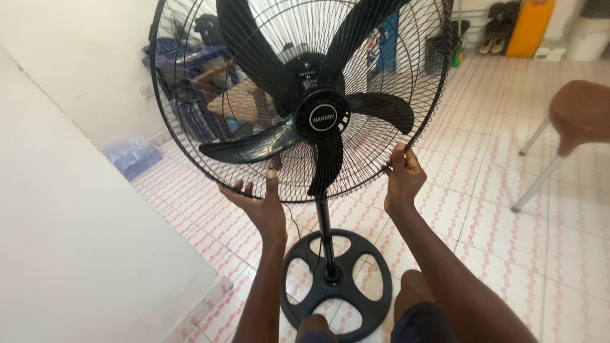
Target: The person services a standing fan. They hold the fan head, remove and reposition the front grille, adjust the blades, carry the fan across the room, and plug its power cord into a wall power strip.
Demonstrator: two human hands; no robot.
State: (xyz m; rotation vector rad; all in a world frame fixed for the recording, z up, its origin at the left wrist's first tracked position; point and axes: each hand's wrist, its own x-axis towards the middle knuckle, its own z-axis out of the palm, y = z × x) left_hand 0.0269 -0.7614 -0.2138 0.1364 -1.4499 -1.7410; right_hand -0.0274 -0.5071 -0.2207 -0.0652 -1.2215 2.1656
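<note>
Hands (330, 190) on black fan guard (190, 146)

Two bare arms reach out from the bottom edge, sleeveless as far as they show; no watch, ring or band on either wrist; the left hand (259, 202) and right hand (401, 178) are ungloved, nails short; both knees are bare, dark shorts (419, 325) covering the thighs above them.

One standing fan (321, 121) (five black blades), two hands, one brown stool (579, 114), one yellow container (530, 26).
</note>
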